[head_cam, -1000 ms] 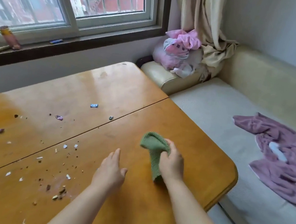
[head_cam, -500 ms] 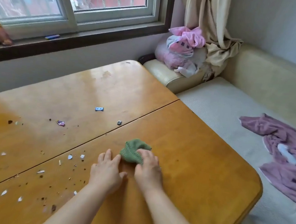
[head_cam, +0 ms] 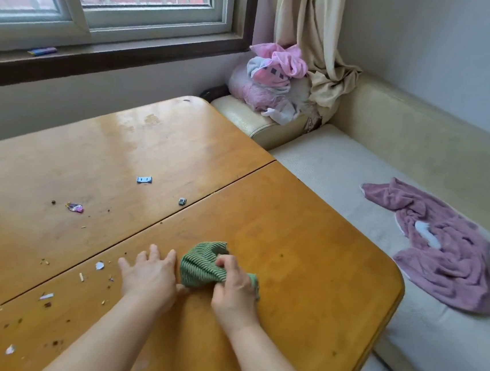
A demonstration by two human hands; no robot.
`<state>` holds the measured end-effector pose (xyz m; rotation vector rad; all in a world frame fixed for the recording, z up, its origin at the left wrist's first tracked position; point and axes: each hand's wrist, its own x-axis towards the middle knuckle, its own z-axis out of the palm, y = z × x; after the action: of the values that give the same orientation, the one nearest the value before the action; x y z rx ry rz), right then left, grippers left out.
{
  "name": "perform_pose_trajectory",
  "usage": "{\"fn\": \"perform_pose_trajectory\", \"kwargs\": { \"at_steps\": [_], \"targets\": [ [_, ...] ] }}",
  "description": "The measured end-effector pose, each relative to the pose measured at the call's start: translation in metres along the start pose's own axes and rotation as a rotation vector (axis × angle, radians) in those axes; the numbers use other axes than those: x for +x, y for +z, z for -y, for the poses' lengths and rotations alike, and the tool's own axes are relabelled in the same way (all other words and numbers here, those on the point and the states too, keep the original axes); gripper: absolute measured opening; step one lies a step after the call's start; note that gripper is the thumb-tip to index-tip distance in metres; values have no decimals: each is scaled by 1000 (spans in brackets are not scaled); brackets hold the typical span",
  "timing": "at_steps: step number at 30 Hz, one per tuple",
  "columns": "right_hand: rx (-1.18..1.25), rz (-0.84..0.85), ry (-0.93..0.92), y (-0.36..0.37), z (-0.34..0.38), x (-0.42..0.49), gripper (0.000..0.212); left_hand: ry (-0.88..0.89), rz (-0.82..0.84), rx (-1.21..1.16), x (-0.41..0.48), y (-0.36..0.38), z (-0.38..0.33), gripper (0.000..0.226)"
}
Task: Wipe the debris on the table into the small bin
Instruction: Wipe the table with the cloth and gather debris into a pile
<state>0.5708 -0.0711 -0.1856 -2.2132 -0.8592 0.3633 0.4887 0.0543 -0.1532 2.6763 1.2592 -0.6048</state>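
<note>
A green ribbed cloth (head_cam: 200,263) lies bunched on the wooden table (head_cam: 306,251), near the front middle. My right hand (head_cam: 235,292) grips its right side, fingers curled into the fabric. My left hand (head_cam: 151,275) rests flat on the table with fingers apart, touching the cloth's left edge. Debris is scattered over the left half of the table: a blue scrap (head_cam: 144,179), a purple wrapper (head_cam: 74,207), a small grey bit (head_cam: 182,201), white paper flakes (head_cam: 99,265) and several brown crumbs. No bin is in view.
A cream sofa (head_cam: 344,171) runs along the table's right side, with a purple towel (head_cam: 447,249) on its seat and a pile of pink clothes (head_cam: 269,77) at its far end. A window sill (head_cam: 106,55) lies behind the table.
The cloth has come down from hanging in my right hand onto the table. My left hand has moved right to touch it. The view has shifted left.
</note>
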Motion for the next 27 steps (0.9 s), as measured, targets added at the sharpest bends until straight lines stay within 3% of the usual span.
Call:
{"fn": "perform_pose_trajectory", "kwargs": {
  "at_steps": [2,5,8,12,15,17,19,21,23,27],
  "targets": [
    [115,-168,48,-41,-20,10,60,5,0,23,0,0,3,80],
    [-66,-400,299,-123,-93,-8,60,15,-28,52,1,-2,3,77],
    [-313,-396,511,-125,-118,-56,55,15,-19,28,-3,1,1,66],
    [-363,-364,398,-48,-69,-96,57,22,-75,-61,-25,10,-10,43],
    [-181,-210,243,-10,-24,-90,61,66,-85,-144,-41,12,-26,43],
    [35,-164,193,-24,-11,-79,61,95,-110,-177,-49,12,-29,45],
    [116,-300,263,-64,-28,-68,59,100,-128,-190,-53,12,-21,43],
    [3,-414,434,-98,-61,-70,54,75,-133,-203,-55,13,-6,43],
    [-182,-380,576,-96,-70,-86,54,39,-128,-237,-57,15,6,46],
    [-227,-249,291,2,-6,-110,56,-1,-133,-296,-65,17,11,50]
  ]
}}
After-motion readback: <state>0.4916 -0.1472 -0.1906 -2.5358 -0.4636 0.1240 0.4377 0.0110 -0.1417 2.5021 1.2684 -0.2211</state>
